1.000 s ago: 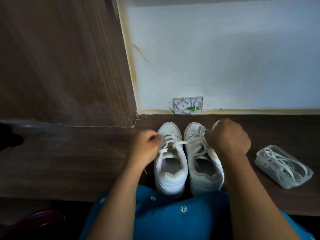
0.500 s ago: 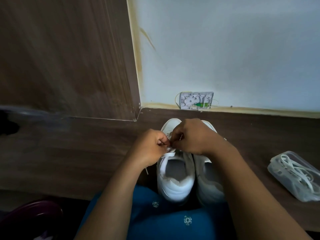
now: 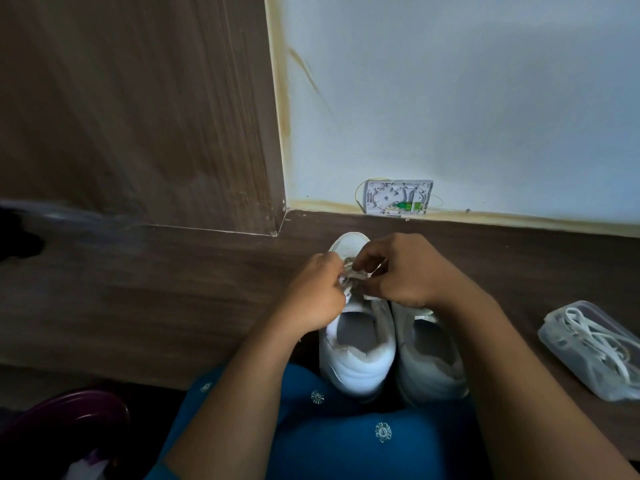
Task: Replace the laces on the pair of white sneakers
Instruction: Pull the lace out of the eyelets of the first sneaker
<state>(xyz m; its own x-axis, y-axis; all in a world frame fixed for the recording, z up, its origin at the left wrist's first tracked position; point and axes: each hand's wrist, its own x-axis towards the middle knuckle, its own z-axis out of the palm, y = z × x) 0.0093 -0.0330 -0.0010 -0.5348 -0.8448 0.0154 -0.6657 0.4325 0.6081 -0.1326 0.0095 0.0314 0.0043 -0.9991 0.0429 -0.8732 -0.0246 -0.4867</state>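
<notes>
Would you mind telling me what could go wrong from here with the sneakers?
Both sneakers' heels overhang the table edge; a firm pull by the left hand and right hand on the lace could tip the left sneaker off. The right forearm might also nudge the right sneaker.
</notes>
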